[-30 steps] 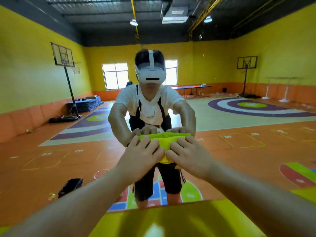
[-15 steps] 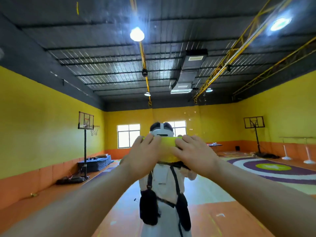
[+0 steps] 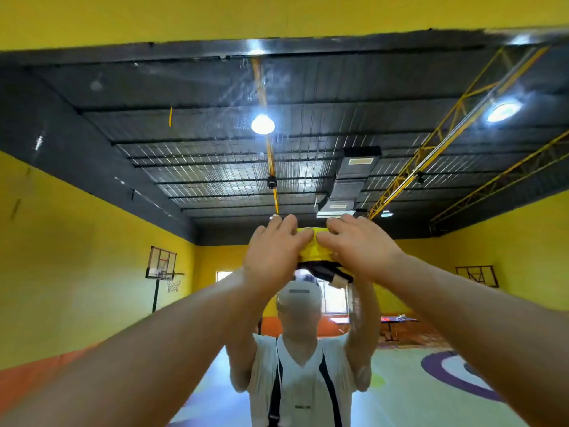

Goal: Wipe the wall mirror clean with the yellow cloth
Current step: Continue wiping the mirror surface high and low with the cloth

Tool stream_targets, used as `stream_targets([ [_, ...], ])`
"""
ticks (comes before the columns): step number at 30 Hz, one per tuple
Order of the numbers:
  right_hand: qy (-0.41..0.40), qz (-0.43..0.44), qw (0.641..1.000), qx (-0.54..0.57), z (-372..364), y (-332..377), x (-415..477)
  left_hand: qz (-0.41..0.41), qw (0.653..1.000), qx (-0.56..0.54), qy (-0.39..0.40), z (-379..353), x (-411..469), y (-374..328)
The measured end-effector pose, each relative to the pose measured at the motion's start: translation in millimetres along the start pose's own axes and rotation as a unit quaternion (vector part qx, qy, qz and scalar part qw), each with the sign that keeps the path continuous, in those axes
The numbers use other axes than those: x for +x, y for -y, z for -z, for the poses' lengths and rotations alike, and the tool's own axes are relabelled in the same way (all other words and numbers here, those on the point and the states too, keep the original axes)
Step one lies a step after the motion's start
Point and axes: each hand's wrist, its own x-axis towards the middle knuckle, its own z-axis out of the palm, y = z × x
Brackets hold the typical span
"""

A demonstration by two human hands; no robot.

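Yellow cloth (image 3: 313,248): bunched between both hands, pressed flat against the glass, high up and near the middle of the view; only a strip of it shows between and under the fingers.
Wall mirror (image 3: 92,186): fills almost the whole view; its top edge runs just under the yellow wall band (image 3: 277,13) above it. Faint streaks and specks sit on the glass near the reflected ceiling lamp (image 3: 262,124).
Left hand (image 3: 272,257): palm on the cloth's left part, fingers spread and curled over its upper edge, pinning it to the glass.
Right hand (image 3: 358,246): palm on the cloth's right part, fingers splayed toward the left hand, almost touching it, holding the cloth down.
Arms: both bare forearms reach up and forward from the lower corners, meeting at the cloth.
Reflection: a person in a white shirt (image 3: 295,380) with dark straps and a white headset (image 3: 298,298), arms raised to the same spot.
Reflected hall: dark ceiling, yellow walls, a basketball hoop (image 3: 161,263) at left.
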Motion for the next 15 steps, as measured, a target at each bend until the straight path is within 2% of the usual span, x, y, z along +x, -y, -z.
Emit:
stream_targets([
  [4,0.002,-0.025,0.999,-0.022,12,-24,30,0.014,1.000,0.009,-0.026,10,42,13],
  [8,-0.038,-0.088,0.995,-0.005,7,-17,33,0.031,0.999,-0.001,-0.026,15,47,11],
  [15,-0.003,-0.114,0.993,-0.016,-10,14,2,-0.030,0.998,0.001,-0.062,4,26,18],
])
